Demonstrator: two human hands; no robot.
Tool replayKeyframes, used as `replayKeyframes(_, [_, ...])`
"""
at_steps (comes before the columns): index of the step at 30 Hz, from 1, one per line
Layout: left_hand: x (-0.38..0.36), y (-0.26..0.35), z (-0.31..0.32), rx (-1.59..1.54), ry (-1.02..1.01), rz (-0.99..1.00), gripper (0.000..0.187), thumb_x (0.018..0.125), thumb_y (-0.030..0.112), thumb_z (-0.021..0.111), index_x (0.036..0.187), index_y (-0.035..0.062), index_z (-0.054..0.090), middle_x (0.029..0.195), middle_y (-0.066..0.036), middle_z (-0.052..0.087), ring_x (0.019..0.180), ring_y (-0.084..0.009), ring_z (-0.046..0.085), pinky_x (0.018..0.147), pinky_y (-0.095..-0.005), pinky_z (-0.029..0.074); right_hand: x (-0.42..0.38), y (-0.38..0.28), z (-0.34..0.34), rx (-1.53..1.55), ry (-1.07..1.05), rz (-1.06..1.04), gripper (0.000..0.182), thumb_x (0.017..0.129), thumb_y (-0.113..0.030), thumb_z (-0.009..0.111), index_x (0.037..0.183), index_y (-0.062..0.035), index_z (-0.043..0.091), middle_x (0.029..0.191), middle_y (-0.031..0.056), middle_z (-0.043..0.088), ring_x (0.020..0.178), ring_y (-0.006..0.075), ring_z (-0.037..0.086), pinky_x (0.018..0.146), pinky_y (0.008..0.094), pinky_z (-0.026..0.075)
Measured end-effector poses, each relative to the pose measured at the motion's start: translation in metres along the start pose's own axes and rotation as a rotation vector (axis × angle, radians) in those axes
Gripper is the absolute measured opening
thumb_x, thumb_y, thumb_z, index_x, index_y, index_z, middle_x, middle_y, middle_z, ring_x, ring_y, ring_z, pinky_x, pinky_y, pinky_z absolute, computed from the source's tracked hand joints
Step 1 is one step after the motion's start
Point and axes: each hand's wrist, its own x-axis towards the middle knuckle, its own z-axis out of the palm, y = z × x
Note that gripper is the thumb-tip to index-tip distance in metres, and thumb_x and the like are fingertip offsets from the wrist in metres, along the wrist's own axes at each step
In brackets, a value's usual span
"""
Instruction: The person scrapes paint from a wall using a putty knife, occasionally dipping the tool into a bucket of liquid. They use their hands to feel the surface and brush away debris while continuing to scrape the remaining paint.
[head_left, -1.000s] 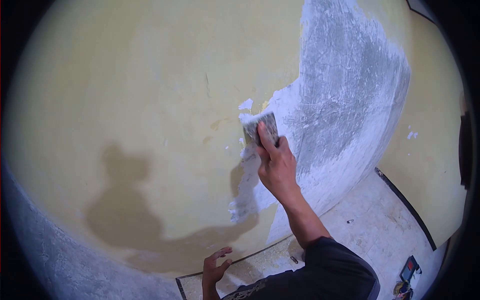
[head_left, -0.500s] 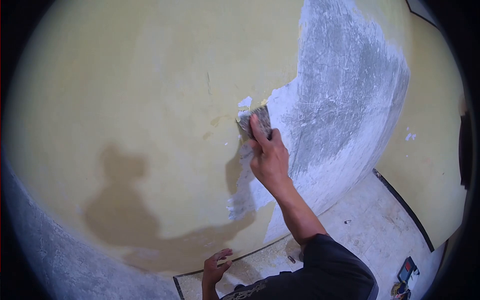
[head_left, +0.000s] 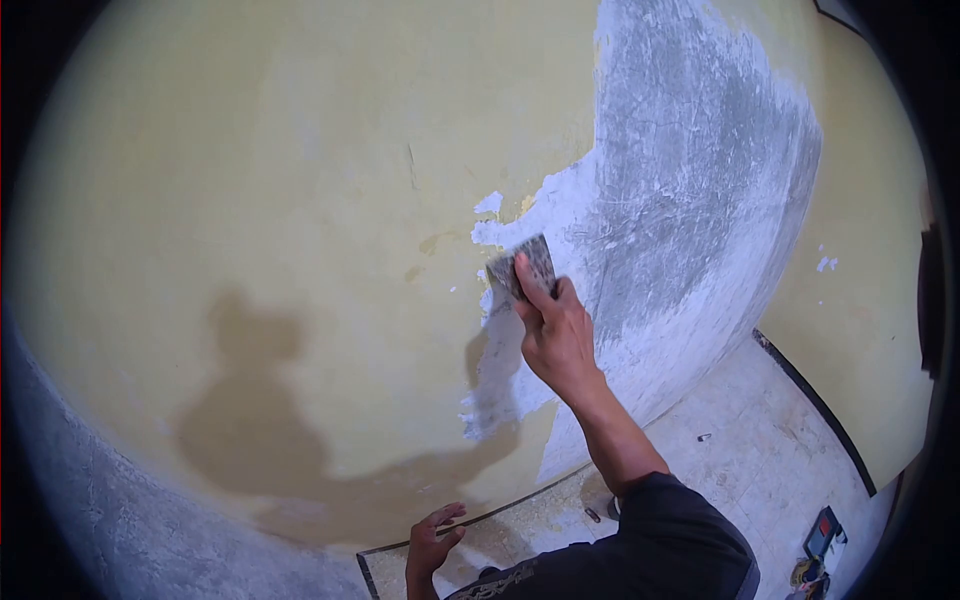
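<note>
My right hand grips a flat, speckled metal scraper, its blade against the wall where yellow paint meets a bare white and grey patch. The index finger lies along the blade. Just above the scraper, the paint edge is ragged, with a small white chip mark. Low in the view, my left hand is held near the foot of the wall with its fingers apart and nothing in it.
Pale floor with scattered flakes runs along the wall's foot. A dark tray-like object and other small items lie at the lower right. A grey surface curves along the lower left. Another yellow wall stands at right.
My right hand and the scraper have moved down and slightly right along the ragged paint edge. My left hand has barely moved.
</note>
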Motion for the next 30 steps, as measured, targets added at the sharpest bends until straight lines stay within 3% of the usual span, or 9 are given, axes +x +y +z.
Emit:
replayKeyframes(2, [0.005, 0.0, -0.001, -0.007, -0.001, 0.008, 0.049, 0.083, 0.014, 0.072, 0.129, 0.0018, 0.062, 0.122, -0.013, 0.069, 0.115, -0.0227, 0.065, 0.099, -0.0367, 0.05, 0.023, -0.02, -0.004, 0.048, 0.096, -0.065, 0.063, 0.086, -0.004, 0.067, 0.143, -0.0266, 0.053, 0.085, 0.0179, 0.053, 0.068, 0.0368, 0.056, 0.062, 0.0449, 0.048])
replayKeyframes(5, [0.01, 0.001, 0.004, -0.03, -0.006, 0.026, 0.049, 0.083, 0.013, 0.072, 0.129, 0.0016, 0.062, 0.123, -0.013, 0.069, 0.117, -0.0226, 0.064, 0.099, -0.0367, 0.05, 0.047, -0.043, -0.017, 0.013, 0.056, -0.031, 0.063, 0.086, -0.003, 0.067, 0.143, -0.0272, 0.053, 0.085, 0.0179, 0.053, 0.068, 0.0365, 0.056, 0.061, 0.0444, 0.049])
replayKeyframes(9, [0.006, 0.01, 0.004, 0.052, -0.04, 0.029, 0.049, 0.082, 0.013, 0.072, 0.129, 0.0015, 0.062, 0.124, -0.013, 0.068, 0.117, -0.0225, 0.064, 0.098, -0.0372, 0.05, 0.018, -0.015, -0.001, 0.005, 0.11, -0.074, 0.062, 0.086, -0.002, 0.066, 0.143, -0.0229, 0.054, 0.083, 0.0164, 0.051, 0.068, 0.0349, 0.056, 0.06, 0.0429, 0.048])
replayKeyframes(10, [0.008, 0.012, 0.002, 0.055, -0.045, 0.043, 0.049, 0.082, 0.014, 0.073, 0.129, 0.0014, 0.062, 0.124, -0.013, 0.068, 0.116, -0.0225, 0.064, 0.098, -0.0372, 0.05, 0.009, -0.005, 0.001, -0.011, 0.05, -0.011, 0.063, 0.088, -0.009, 0.064, 0.146, -0.0286, 0.049, 0.09, 0.0191, 0.052, 0.066, 0.0394, 0.059, 0.055, 0.0474, 0.049])
replayKeyframes(18, [0.002, 0.007, -0.002, -0.027, -0.027, 0.036, 0.05, 0.081, 0.013, 0.073, 0.129, 0.0013, 0.062, 0.124, -0.013, 0.068, 0.118, -0.0219, 0.063, 0.099, -0.0368, 0.049, 0.036, -0.02, 0.0, 0.016, 0.191, -0.006, 0.062, 0.09, -0.009, 0.064, 0.146, -0.0293, 0.048, 0.088, 0.0181, 0.051, 0.063, 0.0377, 0.057, 0.056, 0.046, 0.049])
replayKeyframes(22, [-0.001, 0.01, 0.002, -0.046, -0.047, 0.036, 0.051, 0.082, 0.013, 0.074, 0.13, 0.0006, 0.061, 0.123, -0.013, 0.068, 0.118, -0.0214, 0.063, 0.1, -0.0366, 0.048, 0.021, -0.021, 0.001, 0.032, 0.111, 0.118, 0.061, 0.088, -0.003, 0.065, 0.144, -0.0234, 0.052, 0.083, 0.017, 0.051, 0.069, 0.0341, 0.055, 0.063, 0.0433, 0.048])
replayKeyframes(27, [0.001, 0.017, 0.001, -0.035, -0.09, 0.046, 0.051, 0.082, 0.011, 0.074, 0.13, 0.0004, 0.061, 0.124, -0.013, 0.068, 0.118, -0.0215, 0.063, 0.1, -0.0366, 0.049, 0.051, -0.033, 0.007, 0.144, 0.316, -0.001, 0.06, 0.089, -0.003, 0.063, 0.145, -0.0224, 0.051, 0.082, 0.0178, 0.051, 0.067, 0.0319, 0.052, 0.063, 0.041, 0.047])
replayKeyframes(29, [-0.002, 0.016, 0.0, -0.019, -0.104, 0.06, 0.051, 0.082, 0.01, 0.074, 0.13, 0.0002, 0.06, 0.124, -0.013, 0.068, 0.118, -0.0216, 0.063, 0.1, -0.0365, 0.049, 0.029, -0.021, 0.01, 0.131, 0.277, 0.028, 0.06, 0.089, -0.003, 0.064, 0.145, -0.0222, 0.052, 0.082, 0.0176, 0.051, 0.067, 0.0318, 0.052, 0.064, 0.0403, 0.047])
replayKeyframes(30, [-0.003, 0.014, -0.001, -0.027, -0.097, 0.044, 0.051, 0.082, 0.011, 0.074, 0.13, 0.0001, 0.06, 0.124, -0.013, 0.068, 0.118, -0.0217, 0.063, 0.1, -0.0367, 0.048, 0.014, -0.009, 0.014, 0.113, 0.205, 0.06, 0.06, 0.09, -0.006, 0.063, 0.146, -0.0259, 0.05, 0.085, 0.0186, 0.051, 0.068, 0.0357, 0.055, 0.062, 0.0437, 0.048])
